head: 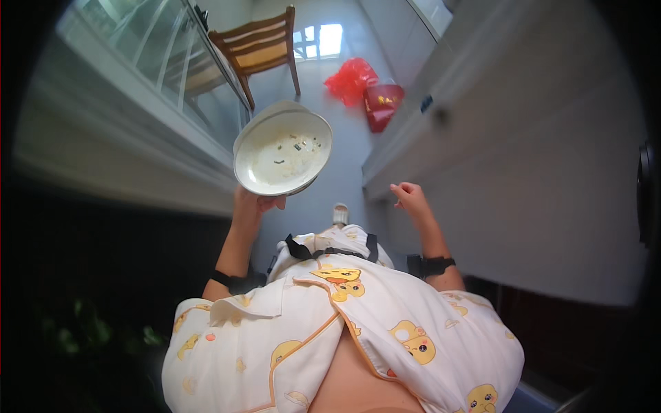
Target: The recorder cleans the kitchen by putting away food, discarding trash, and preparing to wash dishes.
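Note:
My left hand [251, 202] grips a white dish [281, 155] from below, at its near edge. Dark food scraps and yellowish residue lie on the dish's inner surface, which faces me. Behind its far rim shows the pale edge of another dish [281, 107], apparently stacked beneath. My fingers are partly hidden under the dishes. On the other side, my right hand [409, 199] hangs in the air with its fingers curled in and nothing visible in it. It is near the pale wall edge at the right.
A wooden chair [258, 46] stands ahead on the left, beside a glass-paned door [170, 57]. Farther along the grey floor [310, 85], a red plastic bag [352, 80] lies against a dark red bin or bag [382, 106]. A pale wall edge [392, 149] juts in at the right.

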Tool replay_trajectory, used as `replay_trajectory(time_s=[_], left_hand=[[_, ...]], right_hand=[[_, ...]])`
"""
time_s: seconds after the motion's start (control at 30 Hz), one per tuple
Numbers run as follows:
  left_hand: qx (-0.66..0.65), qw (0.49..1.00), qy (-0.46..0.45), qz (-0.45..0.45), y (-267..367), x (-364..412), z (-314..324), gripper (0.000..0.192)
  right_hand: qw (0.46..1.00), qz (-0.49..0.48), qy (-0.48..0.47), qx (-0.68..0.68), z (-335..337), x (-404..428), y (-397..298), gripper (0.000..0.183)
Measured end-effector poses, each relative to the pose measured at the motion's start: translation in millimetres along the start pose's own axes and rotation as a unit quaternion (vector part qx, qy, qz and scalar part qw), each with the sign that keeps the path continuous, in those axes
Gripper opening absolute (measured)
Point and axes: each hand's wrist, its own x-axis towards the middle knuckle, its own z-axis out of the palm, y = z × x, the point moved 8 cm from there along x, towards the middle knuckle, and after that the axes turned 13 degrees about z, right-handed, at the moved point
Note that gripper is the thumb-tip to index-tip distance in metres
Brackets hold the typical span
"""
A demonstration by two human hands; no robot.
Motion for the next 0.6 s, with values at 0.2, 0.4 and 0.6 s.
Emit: replay_trajectory(time_s=[0.2,0.4,0.6], left_hand=[[-0.015,0.998,0.052,-0.03,-18,181,-104,0.032],[-0.017,1.0,-0.006,-0.018,-10,356,-204,0.036],[0.062,0.997,-0.044,-0.004,4,501,-208,0.043]], right_hand=[[0.981,-0.098,-0.037,-0.165,146,180,-159,0.036],[0.993,-0.076,-0.066,0.057,280,316,-262,0.028],[0.979,-0.004,-0.013,0.204,264,441,-295,0.022]])
